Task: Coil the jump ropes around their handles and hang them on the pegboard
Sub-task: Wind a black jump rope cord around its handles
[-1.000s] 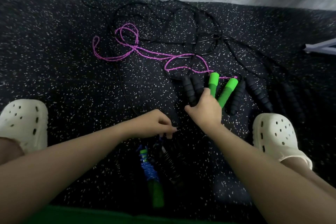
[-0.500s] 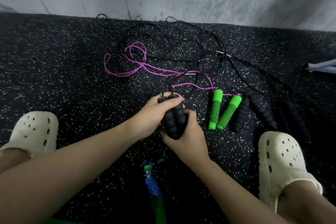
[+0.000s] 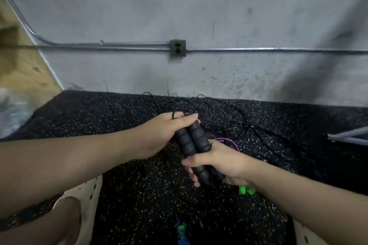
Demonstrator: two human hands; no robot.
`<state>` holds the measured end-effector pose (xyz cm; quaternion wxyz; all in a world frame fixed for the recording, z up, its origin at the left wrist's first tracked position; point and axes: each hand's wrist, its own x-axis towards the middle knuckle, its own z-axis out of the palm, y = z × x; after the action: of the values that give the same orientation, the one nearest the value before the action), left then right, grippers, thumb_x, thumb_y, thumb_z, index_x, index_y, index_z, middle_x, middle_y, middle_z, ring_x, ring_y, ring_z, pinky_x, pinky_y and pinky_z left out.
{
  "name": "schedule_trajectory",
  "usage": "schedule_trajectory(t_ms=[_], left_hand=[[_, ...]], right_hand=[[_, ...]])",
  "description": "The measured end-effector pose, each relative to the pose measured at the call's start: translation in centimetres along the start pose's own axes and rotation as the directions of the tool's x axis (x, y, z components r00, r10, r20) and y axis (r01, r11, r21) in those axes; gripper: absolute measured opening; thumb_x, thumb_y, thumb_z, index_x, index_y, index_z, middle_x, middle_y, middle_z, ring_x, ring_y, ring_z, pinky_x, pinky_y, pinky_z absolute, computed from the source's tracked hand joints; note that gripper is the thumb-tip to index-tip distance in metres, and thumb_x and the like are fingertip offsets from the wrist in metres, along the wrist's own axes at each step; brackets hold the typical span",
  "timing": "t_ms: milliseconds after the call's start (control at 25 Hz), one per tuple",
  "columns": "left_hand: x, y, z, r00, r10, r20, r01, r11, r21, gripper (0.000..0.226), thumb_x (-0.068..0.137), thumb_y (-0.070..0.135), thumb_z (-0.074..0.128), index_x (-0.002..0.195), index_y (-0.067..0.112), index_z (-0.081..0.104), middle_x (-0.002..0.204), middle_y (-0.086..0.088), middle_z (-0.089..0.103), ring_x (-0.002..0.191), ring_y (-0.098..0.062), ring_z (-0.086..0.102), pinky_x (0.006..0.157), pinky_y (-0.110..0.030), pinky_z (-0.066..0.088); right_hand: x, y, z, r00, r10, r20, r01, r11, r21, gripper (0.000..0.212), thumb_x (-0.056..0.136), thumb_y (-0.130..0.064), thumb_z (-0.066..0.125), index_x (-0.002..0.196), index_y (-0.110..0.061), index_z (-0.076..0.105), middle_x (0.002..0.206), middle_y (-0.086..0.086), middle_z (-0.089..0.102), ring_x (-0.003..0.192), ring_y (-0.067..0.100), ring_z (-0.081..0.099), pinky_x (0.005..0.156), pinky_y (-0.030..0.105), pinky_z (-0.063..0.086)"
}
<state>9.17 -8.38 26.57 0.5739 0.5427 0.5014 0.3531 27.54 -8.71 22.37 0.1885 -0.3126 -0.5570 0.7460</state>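
Two black ribbed foam handles (image 3: 194,146) of one jump rope are held side by side above the speckled floor. My left hand (image 3: 163,135) grips their upper ends, where the thin black cord loops over my fingers. My right hand (image 3: 223,163) grips their lower ends from the right. The rest of the black cord (image 3: 237,123) lies tangled on the floor behind. A pink rope (image 3: 232,142) shows past my right hand, and its green handles (image 3: 246,190) peek out under my right wrist. A blue and green rope (image 3: 181,232) lies at the bottom edge. No pegboard is in view.
A grey concrete wall with a metal conduit and an outlet box (image 3: 177,48) rises behind the black rubber floor (image 3: 119,117). A wooden panel (image 3: 18,61) leans at the left. Cream clogs (image 3: 87,191) flank the ropes. A pale bar (image 3: 350,137) lies at the right.
The view has tilted up from the floor to the wall. Both hands have lifted the pair of black handles higher; the right hand, earlier reaching at the floor, now grips their lower ends.
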Motion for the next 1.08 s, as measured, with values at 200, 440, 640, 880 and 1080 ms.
schedule_trajectory(t_ms=[200, 440, 640, 880, 1080], left_hand=[[-5.5, 3.1, -1.1, 0.981, 0.170, -0.098, -0.117, 0.910, 0.398, 0.055, 0.086, 0.074, 0.052, 0.095, 0.022, 0.067, 0.078, 0.009, 0.070, 0.071, -0.005, 0.064, 0.068, -0.032, 0.049], [-6.6, 6.8, -0.4, 0.828, 0.550, 0.108, -0.500, 0.638, 0.585, 0.046, 0.109, 0.048, 0.026, 0.115, 0.028, 0.066, 0.112, 0.017, 0.069, 0.111, 0.002, 0.062, 0.099, -0.024, 0.044], [-5.9, 7.5, -1.7, 0.842, 0.522, 0.133, -0.514, 0.704, 0.491, 0.060, 0.102, 0.059, 0.039, 0.070, 0.009, 0.046, 0.066, 0.002, 0.047, 0.063, -0.015, 0.045, 0.066, -0.037, 0.037], [-4.6, 8.5, -3.6, 0.788, 0.601, -0.132, -0.483, 0.737, 0.473, 0.072, 0.091, 0.078, 0.023, 0.084, 0.014, 0.056, 0.077, 0.015, 0.054, 0.072, -0.005, 0.049, 0.076, -0.031, 0.041], [-3.7, 8.8, -5.8, 0.629, 0.764, -0.145, -0.532, 0.559, 0.636, 0.038, 0.103, 0.067, 0.020, 0.083, 0.043, 0.043, 0.070, 0.016, 0.046, 0.066, -0.006, 0.046, 0.067, -0.039, 0.042]], right_hand=[[-5.7, -6.9, 0.6, 0.998, 0.069, 0.010, -0.059, 0.912, -0.405, 0.011, 0.088, 0.003, 0.070, 0.078, 0.002, 0.064, 0.067, 0.012, 0.061, 0.054, 0.023, 0.057, 0.057, 0.031, 0.051], [-10.6, -10.0, 2.1, 0.999, 0.049, -0.010, -0.048, 0.867, -0.496, 0.008, 0.090, 0.002, 0.069, 0.083, 0.004, 0.067, 0.068, 0.008, 0.069, 0.054, 0.020, 0.058, 0.056, 0.027, 0.050], [-10.3, -11.5, 2.9, 0.999, -0.044, 0.010, 0.043, 0.888, -0.458, 0.011, 0.086, -0.003, 0.075, 0.083, -0.005, 0.065, 0.074, 0.016, 0.063, 0.063, 0.025, 0.061, 0.062, 0.031, 0.053], [-8.5, -13.6, 3.9, 0.986, -0.152, 0.063, 0.164, 0.948, -0.273, 0.011, 0.088, -0.006, 0.071, 0.083, -0.008, 0.061, 0.073, 0.013, 0.056, 0.059, 0.024, 0.055, 0.054, 0.031, 0.049], [-7.5, -14.6, 3.2, 0.959, -0.206, 0.197, 0.206, 0.978, 0.021, 0.024, 0.086, 0.002, 0.062, 0.109, -0.002, 0.058, 0.084, 0.015, 0.051, 0.070, 0.024, 0.048, 0.060, 0.032, 0.042]])
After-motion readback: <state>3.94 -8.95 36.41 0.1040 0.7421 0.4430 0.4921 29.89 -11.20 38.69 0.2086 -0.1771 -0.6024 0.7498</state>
